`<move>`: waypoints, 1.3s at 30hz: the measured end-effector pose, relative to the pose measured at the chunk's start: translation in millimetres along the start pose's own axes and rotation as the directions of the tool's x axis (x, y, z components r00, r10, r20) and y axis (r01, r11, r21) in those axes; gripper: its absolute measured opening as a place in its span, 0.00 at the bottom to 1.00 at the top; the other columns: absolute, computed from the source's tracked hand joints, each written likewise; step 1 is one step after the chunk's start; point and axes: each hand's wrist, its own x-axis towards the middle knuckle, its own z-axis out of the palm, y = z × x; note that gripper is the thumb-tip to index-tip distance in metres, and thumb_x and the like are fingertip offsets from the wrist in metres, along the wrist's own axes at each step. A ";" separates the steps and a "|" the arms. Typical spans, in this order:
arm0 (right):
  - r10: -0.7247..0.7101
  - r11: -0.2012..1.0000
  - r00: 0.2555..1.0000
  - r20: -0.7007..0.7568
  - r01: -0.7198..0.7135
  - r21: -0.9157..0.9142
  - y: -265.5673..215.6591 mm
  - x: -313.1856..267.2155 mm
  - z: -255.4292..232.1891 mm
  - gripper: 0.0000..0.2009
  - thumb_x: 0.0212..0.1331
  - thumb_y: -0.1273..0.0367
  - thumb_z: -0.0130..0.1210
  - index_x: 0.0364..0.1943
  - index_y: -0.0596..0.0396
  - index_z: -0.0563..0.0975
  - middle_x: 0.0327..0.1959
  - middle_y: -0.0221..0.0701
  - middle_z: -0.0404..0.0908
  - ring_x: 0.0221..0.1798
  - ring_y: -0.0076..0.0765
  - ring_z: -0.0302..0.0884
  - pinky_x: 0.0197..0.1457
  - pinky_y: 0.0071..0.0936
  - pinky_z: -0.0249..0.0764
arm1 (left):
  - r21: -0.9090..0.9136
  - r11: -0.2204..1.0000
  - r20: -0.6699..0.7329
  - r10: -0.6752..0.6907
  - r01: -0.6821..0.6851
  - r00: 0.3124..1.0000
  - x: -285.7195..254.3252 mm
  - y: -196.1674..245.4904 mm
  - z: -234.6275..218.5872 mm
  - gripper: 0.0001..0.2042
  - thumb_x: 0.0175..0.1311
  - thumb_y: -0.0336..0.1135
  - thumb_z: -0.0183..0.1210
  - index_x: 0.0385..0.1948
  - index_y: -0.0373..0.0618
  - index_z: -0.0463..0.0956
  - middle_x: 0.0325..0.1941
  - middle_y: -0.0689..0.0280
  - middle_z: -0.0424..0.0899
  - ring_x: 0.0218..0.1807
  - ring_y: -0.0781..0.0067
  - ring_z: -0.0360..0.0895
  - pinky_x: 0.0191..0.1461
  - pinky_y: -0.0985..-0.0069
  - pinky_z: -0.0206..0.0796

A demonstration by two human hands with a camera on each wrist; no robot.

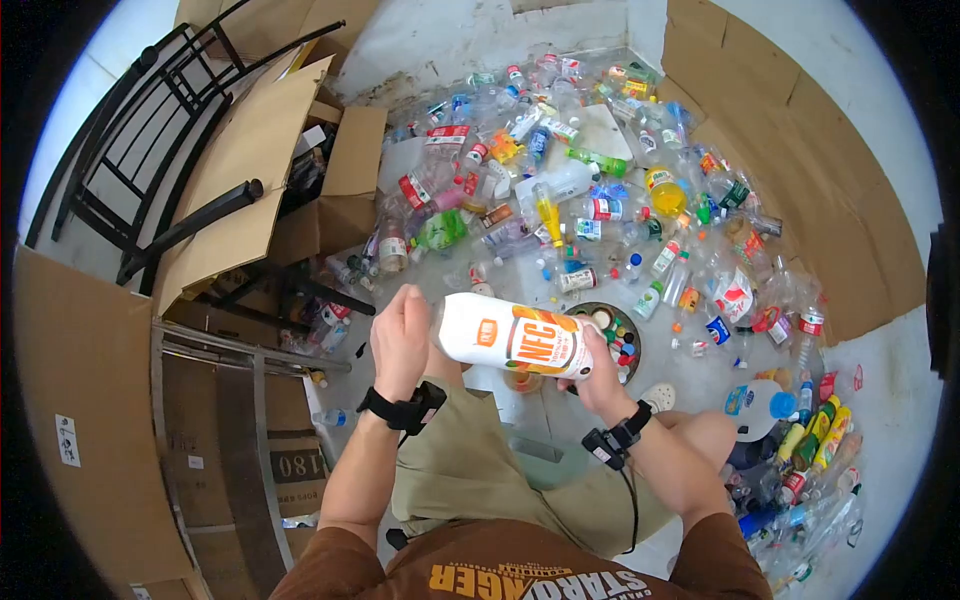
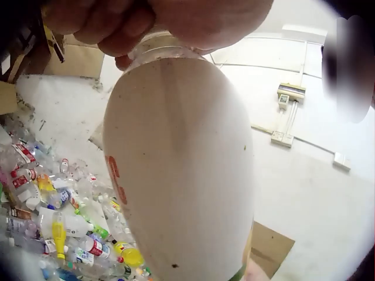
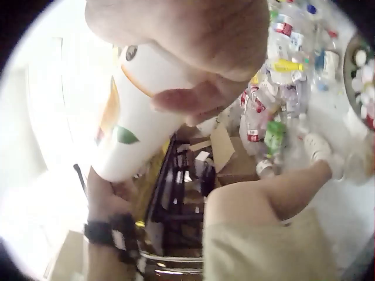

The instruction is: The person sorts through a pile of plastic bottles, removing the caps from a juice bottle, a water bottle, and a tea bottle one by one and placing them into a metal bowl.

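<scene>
Right hand [image 1: 600, 375] round bottle [image 1: 512, 335], well above floor [image 1: 518, 284]

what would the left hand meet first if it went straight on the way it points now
Probably the green plastic item in the bottle pile, going by the head view; but the left hand looks raised, so it might pass above it.

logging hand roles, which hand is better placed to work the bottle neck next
Likely the left hand: it curls round the neck of the white bottle, while the right hand grips the base end.
</scene>
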 end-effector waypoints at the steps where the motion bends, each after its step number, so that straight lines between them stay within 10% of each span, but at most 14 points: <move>1: 0.022 1.000 0.999 -0.043 -0.022 -0.009 6.5 1.2 2.6 0.24 0.67 0.46 0.36 0.57 0.43 0.66 0.44 0.25 0.81 0.34 0.26 0.82 0.14 0.22 0.66 | 0.016 0.999 0.003 0.037 -0.037 0.999 -1.9 5.8 2.0 0.19 0.71 0.43 0.44 0.27 0.34 0.70 0.18 0.52 0.67 0.22 0.56 0.64 0.30 0.64 0.59; 8: 0.263 0.962 0.954 0.146 -0.271 0.038 -22.4 -2.6 2.5 0.28 0.67 0.44 0.33 0.56 0.47 0.72 0.37 0.30 0.84 0.26 0.30 0.81 0.12 0.15 0.61 | 0.107 0.969 0.074 0.216 -0.223 0.974 -3.8 12.8 -2.4 0.14 0.68 0.36 0.48 0.25 0.37 0.71 0.16 0.50 0.69 0.20 0.44 0.67 0.24 0.62 0.58; 19: 0.670 0.635 0.627 0.398 -0.761 0.129 8.9 5.1 -31.8 0.30 0.62 0.36 0.36 0.49 0.39 0.79 0.35 0.33 0.84 0.25 0.42 0.82 0.08 0.12 0.53 | 0.149 0.837 0.214 0.492 -0.527 0.844 -15.8 5.0 -21.5 0.09 0.63 0.33 0.48 0.24 0.40 0.71 0.16 0.53 0.70 0.20 0.47 0.71 0.25 0.60 0.60; 22: 0.640 0.755 0.745 0.189 -0.656 0.028 3.2 -4.7 -14.6 0.31 0.65 0.40 0.33 0.60 0.44 0.71 0.44 0.35 0.82 0.34 0.42 0.82 0.20 0.29 0.76 | 0.144 0.864 0.249 0.440 -0.483 0.863 -13.9 2.2 -28.4 0.11 0.64 0.35 0.47 0.24 0.38 0.70 0.17 0.53 0.71 0.22 0.45 0.71 0.27 0.60 0.61; 25: 0.325 0.938 0.943 0.068 -0.331 0.105 2.8 -12.8 -0.7 0.30 0.67 0.46 0.39 0.67 0.49 0.60 0.55 0.38 0.74 0.50 0.43 0.77 0.45 0.40 0.79 | 0.173 0.969 0.199 0.141 -0.176 0.970 -8.8 -10.3 -23.3 0.15 0.66 0.39 0.45 0.25 0.36 0.69 0.18 0.53 0.72 0.24 0.49 0.72 0.30 0.60 0.62; 27: -0.037 0.976 0.997 0.069 0.050 -0.211 6.4 -11.5 -0.3 0.30 0.66 0.52 0.46 0.67 0.51 0.56 0.58 0.40 0.69 0.57 0.42 0.70 0.55 0.39 0.71 | 0.159 0.984 0.115 -0.093 0.074 0.989 -2.8 -21.3 -17.6 0.19 0.68 0.43 0.43 0.26 0.34 0.69 0.19 0.53 0.72 0.25 0.54 0.72 0.33 0.61 0.62; 29: -0.332 0.776 0.930 0.156 0.364 -0.515 5.4 -8.4 -5.8 0.33 0.58 0.59 0.56 0.65 0.54 0.56 0.57 0.41 0.66 0.61 0.41 0.65 0.67 0.35 0.58 | 0.069 0.961 0.136 -0.275 0.268 0.952 2.1 -62.8 -3.1 0.22 0.69 0.47 0.41 0.26 0.33 0.69 0.19 0.55 0.72 0.27 0.59 0.72 0.34 0.61 0.62; 39: -0.543 0.427 0.791 0.282 0.550 -0.718 -7.6 -14.2 -4.1 0.33 0.58 0.57 0.55 0.63 0.58 0.56 0.53 0.44 0.68 0.56 0.43 0.68 0.61 0.35 0.64 | 0.012 0.756 0.338 -0.620 0.655 0.708 14.1 -45.9 10.3 0.21 0.70 0.49 0.42 0.21 0.42 0.71 0.15 0.71 0.67 0.17 0.80 0.61 0.21 0.76 0.52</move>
